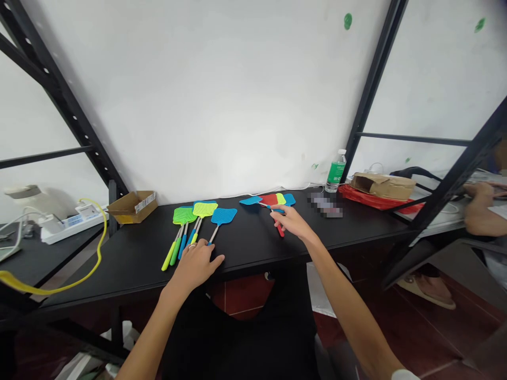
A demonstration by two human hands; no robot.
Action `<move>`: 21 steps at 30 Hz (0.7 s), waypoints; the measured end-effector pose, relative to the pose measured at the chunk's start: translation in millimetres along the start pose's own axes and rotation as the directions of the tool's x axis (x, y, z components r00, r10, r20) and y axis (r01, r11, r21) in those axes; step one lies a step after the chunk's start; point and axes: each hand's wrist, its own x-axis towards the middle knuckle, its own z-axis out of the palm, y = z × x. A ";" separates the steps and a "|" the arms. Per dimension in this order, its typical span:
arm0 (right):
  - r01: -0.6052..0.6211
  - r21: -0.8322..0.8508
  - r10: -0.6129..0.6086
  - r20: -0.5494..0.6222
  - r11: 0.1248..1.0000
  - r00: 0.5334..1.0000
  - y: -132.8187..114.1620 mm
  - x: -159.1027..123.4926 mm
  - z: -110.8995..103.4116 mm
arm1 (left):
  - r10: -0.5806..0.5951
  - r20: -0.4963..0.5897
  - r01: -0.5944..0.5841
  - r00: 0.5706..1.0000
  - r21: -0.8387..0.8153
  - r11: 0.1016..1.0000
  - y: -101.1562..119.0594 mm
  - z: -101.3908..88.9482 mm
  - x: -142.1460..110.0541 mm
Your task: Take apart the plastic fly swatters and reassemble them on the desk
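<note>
White wall (237, 105) rises behind the black worktop (130, 258), seen from the head camera. Left of the worktop's middle lies a cluster of fly swatters (205, 209), heads toward the back edge, handles toward the near edge; their overlap partly hides a blue head behind a yellow-green one. The left hand (196, 266) lies at the near edge over the handle of a nearby blue swatter (224, 216), covering its end; the fingers are loosely bent, and I cannot tell whether they grip. Near the back edge, a second group of swatters (268, 199) overlaps, its red head partly covered. The right hand (292, 221) touches a blue handle there, fingers curled, a grasp I cannot confirm; a red handle (280, 229) emerges beneath. Toward the right back corner, pixelation obscures an item (325, 204) near a bottle (336, 172). Another person's arm (483, 211) is cut off at far right.
</note>
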 end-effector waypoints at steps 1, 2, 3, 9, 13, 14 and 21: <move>0.001 0.025 -0.001 -0.004 1.000 1.000 -1.7 -0.5 -1.4 | 0.003 -0.005 -0.003 1.000 0.002 1.000 -0.1 0.3 0.1; 0.001 0.048 -0.001 -0.013 0.999 1.000 -3.9 -1.3 -2.7 | 0.008 -0.010 -0.008 1.000 0.003 1.000 -0.2 0.7 0.3; 0.003 0.071 -0.001 -0.027 0.997 1.000 -6.5 -2.4 -3.9 | 0.013 -0.014 -0.013 1.000 0.002 1.000 -0.5 1.2 0.5; 0.007 0.097 0.001 -0.079 0.995 0.997 -17.9 -8.0 -5.6 | 0.025 -0.014 -0.025 1.000 -0.006 1.000 -2.7 3.0 1.2; 0.029 -0.001 -0.029 -0.014 1.000 0.999 -14.3 -8.7 -3.8 | 0.039 -0.007 -0.039 0.999 -0.023 0.999 -4.3 3.4 0.3; 0.038 -0.031 -0.037 0.024 0.999 0.999 -12.4 -9.1 -3.7 | 0.043 -0.005 -0.043 0.999 -0.021 0.999 -4.5 3.4 0.1; 0.153 -0.315 -0.032 0.359 0.937 0.933 -5.2 -14.9 -0.6 | 0.051 0.017 -0.051 0.999 0.003 0.999 -5.2 1.2 -1.3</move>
